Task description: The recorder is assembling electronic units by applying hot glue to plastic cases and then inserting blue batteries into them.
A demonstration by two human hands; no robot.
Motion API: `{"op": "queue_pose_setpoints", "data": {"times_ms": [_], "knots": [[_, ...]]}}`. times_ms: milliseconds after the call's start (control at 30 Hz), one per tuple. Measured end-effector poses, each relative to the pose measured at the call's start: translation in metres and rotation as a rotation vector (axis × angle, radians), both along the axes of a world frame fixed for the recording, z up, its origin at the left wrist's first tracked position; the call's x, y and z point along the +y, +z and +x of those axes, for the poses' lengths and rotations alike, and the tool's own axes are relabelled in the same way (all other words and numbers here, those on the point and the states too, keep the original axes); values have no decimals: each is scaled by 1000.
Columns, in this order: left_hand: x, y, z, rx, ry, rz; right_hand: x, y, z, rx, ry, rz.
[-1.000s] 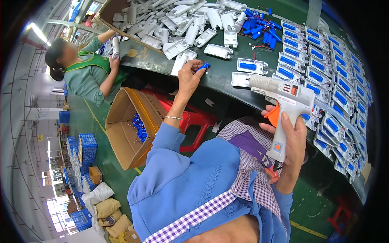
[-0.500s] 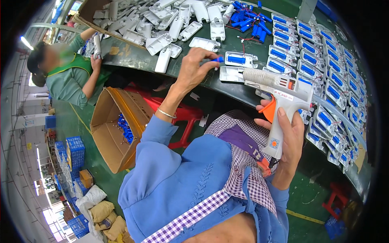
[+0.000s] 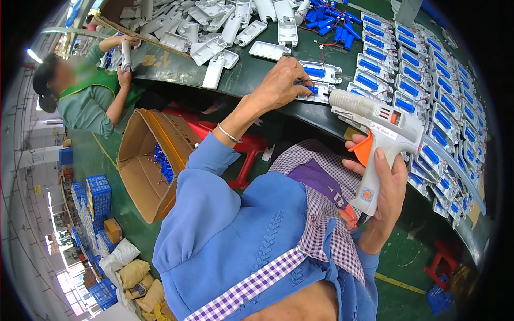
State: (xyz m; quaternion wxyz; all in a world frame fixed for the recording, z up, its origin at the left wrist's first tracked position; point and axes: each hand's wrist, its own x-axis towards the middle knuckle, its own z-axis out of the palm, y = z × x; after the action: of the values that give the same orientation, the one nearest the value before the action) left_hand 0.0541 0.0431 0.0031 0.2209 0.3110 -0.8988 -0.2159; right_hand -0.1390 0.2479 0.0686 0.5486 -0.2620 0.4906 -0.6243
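My left hand [image 3: 279, 85] pinches a blue cylindrical battery [image 3: 310, 91], which lies in a white plastic shell [image 3: 323, 98] at the table's near edge. A glue gun [image 3: 395, 127], white with an orange trigger, is gripped in my right hand [image 3: 392, 179]. Its nozzle points left and is close to the shell's right end; whether they touch, I cannot tell. My fingertips partly cover the battery. Just beyond sits another shell [image 3: 336, 71] with a blue battery in it. An empty-looking shell half [image 3: 269, 51] lies farther left.
Rows of battery-filled shells [image 3: 411, 75] cover the table's right side. A heap of white shells [image 3: 206, 24] and loose blue batteries [image 3: 334, 24] lie at the back. A carton [image 3: 142, 182] holding blue batteries stands left, by a red stool [image 3: 249, 155]. A co-worker [image 3: 88, 96] works at far left.
My left hand has moved right and slightly down, bringing the battery into the near shell. The glue gun has shifted slightly right, its nozzle now by that shell's right end.
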Motion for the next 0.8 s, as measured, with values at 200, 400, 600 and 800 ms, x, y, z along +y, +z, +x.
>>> {"op": "queue_pose_setpoints", "data": {"times_ms": [200,400,600,800], "knots": [[-4,-2,1,-33,0,52,-1,-2,2,-25,-9,4],[-6,1,3,-61,-16,41,-1,1,6,-5,-5,2],[-2,4,-2,9,83,185,-5,1,7,6,-3,20],[-7,-7,1,120,40,135,-9,3,11,40,6,37]]}}
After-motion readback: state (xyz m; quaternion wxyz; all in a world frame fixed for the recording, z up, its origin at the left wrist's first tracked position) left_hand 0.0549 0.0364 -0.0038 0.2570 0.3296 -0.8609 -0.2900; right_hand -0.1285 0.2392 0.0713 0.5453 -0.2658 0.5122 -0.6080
